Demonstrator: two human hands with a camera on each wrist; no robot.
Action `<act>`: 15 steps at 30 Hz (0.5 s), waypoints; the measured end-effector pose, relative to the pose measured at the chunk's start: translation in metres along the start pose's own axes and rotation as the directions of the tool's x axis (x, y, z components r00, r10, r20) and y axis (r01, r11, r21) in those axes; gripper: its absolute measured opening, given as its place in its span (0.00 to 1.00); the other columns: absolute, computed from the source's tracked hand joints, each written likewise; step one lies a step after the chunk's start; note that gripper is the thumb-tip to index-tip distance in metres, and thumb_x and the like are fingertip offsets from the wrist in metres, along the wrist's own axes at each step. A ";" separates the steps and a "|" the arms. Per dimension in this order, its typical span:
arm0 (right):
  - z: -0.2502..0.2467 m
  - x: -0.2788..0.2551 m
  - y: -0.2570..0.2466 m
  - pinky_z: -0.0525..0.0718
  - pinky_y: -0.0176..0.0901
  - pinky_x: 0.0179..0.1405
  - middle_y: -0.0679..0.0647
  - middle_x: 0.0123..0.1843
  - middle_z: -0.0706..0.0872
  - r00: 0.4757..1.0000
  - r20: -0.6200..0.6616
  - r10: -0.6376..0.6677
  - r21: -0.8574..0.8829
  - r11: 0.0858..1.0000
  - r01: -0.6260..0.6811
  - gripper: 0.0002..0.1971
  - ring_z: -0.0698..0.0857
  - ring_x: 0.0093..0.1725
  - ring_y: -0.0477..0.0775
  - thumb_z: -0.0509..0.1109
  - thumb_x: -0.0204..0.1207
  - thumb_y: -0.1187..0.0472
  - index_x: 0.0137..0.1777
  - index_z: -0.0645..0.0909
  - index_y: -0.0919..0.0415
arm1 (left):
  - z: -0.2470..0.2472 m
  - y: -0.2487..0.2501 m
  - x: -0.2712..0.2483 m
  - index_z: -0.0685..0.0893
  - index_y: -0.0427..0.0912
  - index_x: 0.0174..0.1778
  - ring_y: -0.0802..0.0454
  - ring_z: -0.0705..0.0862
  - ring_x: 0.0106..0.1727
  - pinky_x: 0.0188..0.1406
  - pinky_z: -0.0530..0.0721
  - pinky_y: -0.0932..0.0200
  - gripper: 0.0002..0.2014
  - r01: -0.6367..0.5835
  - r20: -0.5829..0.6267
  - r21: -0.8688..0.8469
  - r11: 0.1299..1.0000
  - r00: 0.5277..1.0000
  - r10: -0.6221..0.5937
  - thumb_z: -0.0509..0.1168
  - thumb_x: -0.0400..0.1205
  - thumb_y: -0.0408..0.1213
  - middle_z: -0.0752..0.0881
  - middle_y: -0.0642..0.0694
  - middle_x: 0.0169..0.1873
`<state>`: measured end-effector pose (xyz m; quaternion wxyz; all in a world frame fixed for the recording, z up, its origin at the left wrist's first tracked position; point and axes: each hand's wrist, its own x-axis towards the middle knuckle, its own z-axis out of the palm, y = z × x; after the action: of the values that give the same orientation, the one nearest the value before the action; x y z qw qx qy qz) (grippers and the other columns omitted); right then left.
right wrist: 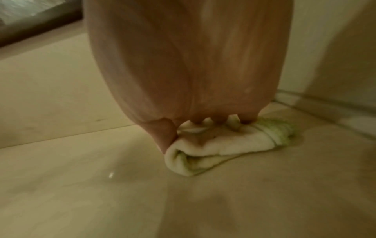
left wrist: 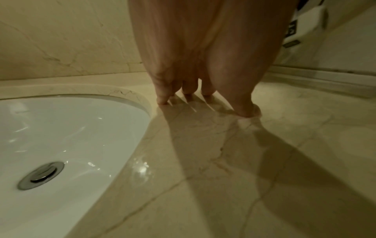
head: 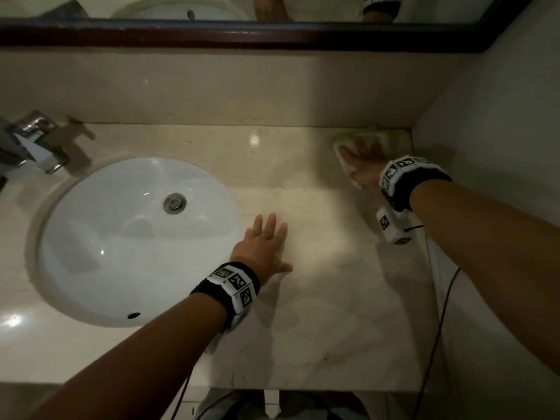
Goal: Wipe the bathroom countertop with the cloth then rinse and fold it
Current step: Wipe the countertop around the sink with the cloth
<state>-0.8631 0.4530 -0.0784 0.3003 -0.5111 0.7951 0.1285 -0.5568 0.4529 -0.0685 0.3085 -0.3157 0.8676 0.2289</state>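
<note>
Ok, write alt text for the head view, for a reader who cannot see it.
A person's right hand presses a folded white and pale green cloth onto the far right corner of a beige marble countertop. Their left hand rests flat beside a round white sink basin, with a chrome faucet at left.

Two hands, left (head: 263, 247) and right (head: 362, 160), one cloth (head: 360, 137), one sink (head: 91, 237), one faucet (head: 33, 140), one drain (head: 175, 203), one tabletop (head: 318, 328), one mirror (head: 303, 7).

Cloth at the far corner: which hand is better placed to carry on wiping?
Right. The right hand already presses the cloth onto the countertop. The left hand rests flat beside the sink, away from the cloth.
</note>
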 end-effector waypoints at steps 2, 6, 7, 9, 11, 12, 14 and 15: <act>0.002 0.001 0.025 0.42 0.67 0.82 0.56 0.86 0.31 0.996 0.065 0.067 0.071 0.995 -0.071 0.37 0.36 0.84 0.68 0.57 0.85 0.54 0.83 0.36 0.37 | 0.000 -0.001 -0.001 0.38 0.49 0.85 0.42 0.33 0.84 0.84 0.48 0.45 0.46 0.001 -0.008 -0.005 1.000 1.000 -0.001 0.61 0.81 0.61 0.32 0.45 0.83; 0.018 -0.005 0.031 0.38 0.67 0.81 0.51 0.84 0.26 0.987 0.033 0.154 0.107 0.982 -0.157 0.36 0.31 0.83 0.67 0.54 0.85 0.49 0.79 0.28 0.32 | 0.001 -0.001 -0.002 0.40 0.50 0.85 0.42 0.34 0.84 0.84 0.49 0.45 0.46 0.005 -0.022 -0.016 1.000 1.000 -0.005 0.61 0.81 0.61 0.33 0.46 0.84; 0.023 -0.013 0.021 0.37 0.66 0.81 0.50 0.84 0.26 0.985 0.012 0.171 0.136 0.976 -0.171 0.33 0.30 0.83 0.66 0.50 0.86 0.47 0.80 0.30 0.33 | 0.000 -0.001 -0.002 0.40 0.50 0.85 0.42 0.34 0.84 0.84 0.49 0.45 0.46 0.005 -0.025 -0.012 1.000 1.000 -0.006 0.61 0.81 0.61 0.34 0.46 0.84; 0.036 -0.026 0.009 0.37 0.67 0.81 0.48 0.84 0.25 0.980 -0.020 0.199 0.146 0.970 -0.194 0.30 0.30 0.83 0.65 0.45 0.87 0.46 0.81 0.31 0.34 | 0.001 -0.001 -0.002 0.41 0.50 0.85 0.42 0.34 0.84 0.84 0.49 0.45 0.46 0.001 -0.027 -0.009 1.000 1.000 -0.001 0.61 0.81 0.61 0.34 0.46 0.84; 0.044 -0.039 0.003 0.37 0.69 0.80 0.48 0.84 0.25 0.977 0.029 0.210 0.160 0.964 -0.212 0.30 0.29 0.83 0.65 0.45 0.87 0.47 0.81 0.31 0.34 | 0.002 -0.002 -0.001 0.40 0.51 0.85 0.43 0.34 0.84 0.84 0.49 0.45 0.46 0.003 -0.027 -0.020 1.000 1.000 -0.004 0.62 0.81 0.61 0.34 0.47 0.84; 0.046 -0.046 -0.002 0.37 0.70 0.80 0.48 0.84 0.25 0.977 0.047 0.206 0.178 0.961 -0.211 0.30 0.29 0.83 0.65 0.46 0.87 0.48 0.81 0.32 0.34 | 0.003 -0.002 -0.001 0.40 0.51 0.85 0.43 0.34 0.84 0.84 0.49 0.45 0.46 0.005 -0.027 -0.025 1.000 1.000 -0.006 0.62 0.80 0.61 0.33 0.47 0.84; 0.053 -0.060 -0.011 0.38 0.71 0.80 0.48 0.84 0.25 0.978 0.076 0.195 0.191 0.960 -0.206 0.33 0.30 0.83 0.65 0.49 0.86 0.51 0.82 0.32 0.34 | 0.003 -0.003 0.000 0.40 0.51 0.85 0.43 0.34 0.84 0.84 0.50 0.45 0.46 0.008 -0.024 -0.022 1.000 1.000 -0.009 0.62 0.80 0.61 0.33 0.47 0.84; 0.057 -0.069 -0.017 0.38 0.71 0.80 0.48 0.84 0.25 0.980 0.083 0.181 0.187 0.963 -0.194 0.33 0.30 0.83 0.64 0.49 0.86 0.51 0.82 0.32 0.34 | 0.003 -0.004 -0.001 0.40 0.51 0.85 0.42 0.34 0.84 0.84 0.50 0.44 0.46 0.008 -0.021 -0.015 1.000 1.000 -0.008 0.62 0.80 0.61 0.33 0.47 0.84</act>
<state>-0.8081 0.5252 -0.0799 0.3610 -0.3975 0.8383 0.0949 -0.5523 0.4527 -0.0711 0.2978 -0.3237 0.8679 0.2309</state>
